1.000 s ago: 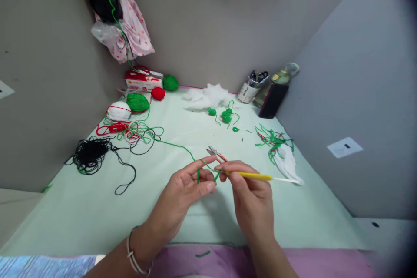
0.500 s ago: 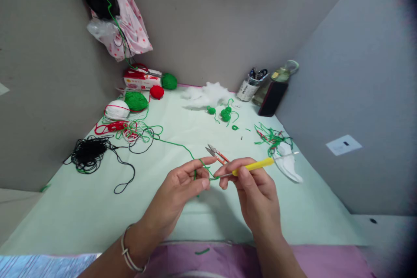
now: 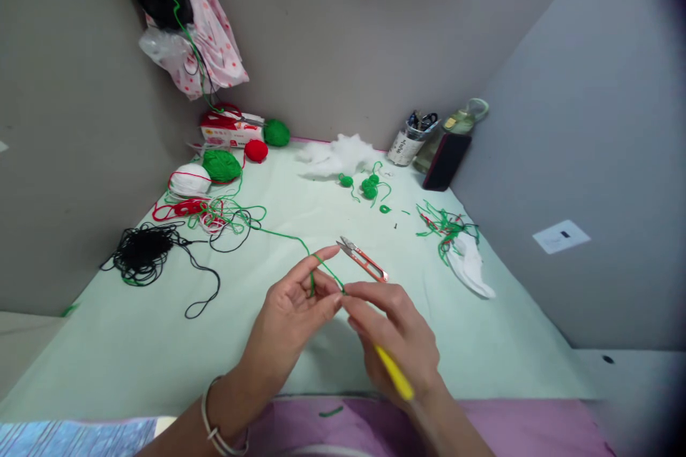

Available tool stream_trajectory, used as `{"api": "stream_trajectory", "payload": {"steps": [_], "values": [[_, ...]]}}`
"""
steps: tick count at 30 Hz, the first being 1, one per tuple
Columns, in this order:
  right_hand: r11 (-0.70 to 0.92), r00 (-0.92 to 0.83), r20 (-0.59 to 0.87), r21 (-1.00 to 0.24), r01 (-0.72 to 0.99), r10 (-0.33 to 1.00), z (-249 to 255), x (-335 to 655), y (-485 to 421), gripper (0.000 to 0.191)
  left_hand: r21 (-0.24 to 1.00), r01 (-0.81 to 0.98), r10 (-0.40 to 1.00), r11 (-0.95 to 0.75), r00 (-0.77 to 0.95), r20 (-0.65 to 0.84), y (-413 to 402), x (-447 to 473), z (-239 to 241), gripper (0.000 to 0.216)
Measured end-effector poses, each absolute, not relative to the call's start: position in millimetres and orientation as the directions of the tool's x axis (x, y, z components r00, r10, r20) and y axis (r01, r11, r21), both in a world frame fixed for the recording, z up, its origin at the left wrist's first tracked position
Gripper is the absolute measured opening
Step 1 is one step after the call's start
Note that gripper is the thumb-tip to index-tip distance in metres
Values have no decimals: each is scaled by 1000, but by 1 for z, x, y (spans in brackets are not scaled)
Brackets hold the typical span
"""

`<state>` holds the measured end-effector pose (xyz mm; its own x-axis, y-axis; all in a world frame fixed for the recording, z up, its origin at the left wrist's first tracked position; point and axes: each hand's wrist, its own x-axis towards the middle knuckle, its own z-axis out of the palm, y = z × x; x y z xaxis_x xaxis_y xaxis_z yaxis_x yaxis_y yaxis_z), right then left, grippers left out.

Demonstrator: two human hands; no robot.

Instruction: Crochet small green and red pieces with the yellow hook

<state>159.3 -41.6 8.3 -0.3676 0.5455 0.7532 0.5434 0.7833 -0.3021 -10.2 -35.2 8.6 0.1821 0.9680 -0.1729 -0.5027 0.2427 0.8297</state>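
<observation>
The left hand (image 3: 289, 318) pinches green yarn (image 3: 328, 273) between thumb and a finger, with the index finger extended and the strand passing over it. The right hand (image 3: 403, 328) is curled around a yellow-handled hook (image 3: 394, 373), its thumb and index fingertips drawn together at the same spot on the yarn. The handle slants down beneath the palm towards the wrist (the hook's tip is hidden by the fingers). Both hands meet at the fingertips, above the surface (image 3: 509, 350). A bracelet (image 3: 208, 414) sits on the left wrist.

Just beyond the fingers lie thread snips (image 3: 369, 264) with orange handles, blades pointing away to the left. Farther out are small green pieces (image 3: 369, 189) with loose tails and, behind them, white stuffing (image 3: 343, 157).

On the left, the working strand runs to a tangle of mixed yarn, near a heap of black yarn (image 3: 143, 251). Behind the tangle stand a white ball (image 3: 190, 181) and a red ball (image 3: 256, 151).

On the right, green and red yarn scraps (image 3: 444, 225) touch a white cloth (image 3: 469, 265). Behind these, a dark phone (image 3: 447, 161) leans beside a pen cup (image 3: 406, 147).
</observation>
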Motion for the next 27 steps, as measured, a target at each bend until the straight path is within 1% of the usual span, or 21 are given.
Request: {"api": "stream_trajectory", "payload": {"steps": [1,2,3,5,7,8,10,13,15,17,18,19,21,22,23,24,25,27], "values": [[779,-388,757,-245,578,526,7,159,-41,35,785,-548,955,290,213,-204,-36,-10,9,48],[773,-385,762,-230,591,521,6,159,-41,37,736,-584,938,342,253,-236,-36,-10,9,47],[769,-353,767,-270,579,535,6,159,-41,37,690,-609,919,391,292,-264,-35,-10,9,46],[739,-214,753,-474,478,622,6,159,-41,34,637,-629,895,446,335,-295,-34,-12,9,43],[666,-71,680,-682,302,730,8,158,-40,28,652,-624,902,431,315,-295,-33,-13,9,42],[625,-32,635,-749,222,772,9,157,-39,26,678,-611,912,409,294,-287,-33,-13,8,43],[570,-15,573,-810,137,819,11,155,-36,23,743,-568,934,354,259,-247,-34,-12,8,42],[545,-28,545,-832,101,838,12,151,-33,21,805,-508,947,306,248,-204,-35,-10,8,36],[550,-22,551,-830,90,834,12,151,-34,23,815,-489,946,311,239,-218,-35,-9,9,36],[562,-39,563,-817,130,826,10,151,-36,25,812,-493,948,313,213,-236,-34,-8,10,37],[580,-61,579,-793,187,813,9,152,-37,27,807,-505,952,305,195,-238,-34,-7,10,37],[611,-92,611,-746,265,786,7,153,-38,30,797,-524,954,299,182,-238,-34,-7,10,37],[691,-194,688,-582,430,700,5,154,-40,36,761,-566,948,317,199,-247,-34,-6,9,38],[721,-237,717,-500,479,655,4,155,-41,39,735,-584,938,345,230,-258,-33,-5,9,39],[738,-255,735,-459,495,629,4,156,-41,40,704,-600,925,380,266,-273,-33,-6,8,39],[738,-240,738,-475,479,631,4,157,-42,40,673,-615,911,411,296,-287,-33,-7,7,39],[721,-197,725,-539,436,661,4,158,-42,39,647,-628,902,432,314,-297,-33,-8,6,38],[649,-71,662,-701,296,747,6,160,-41,34,626,-649,902,432,307,-304,-31,-10,5,35]]}}
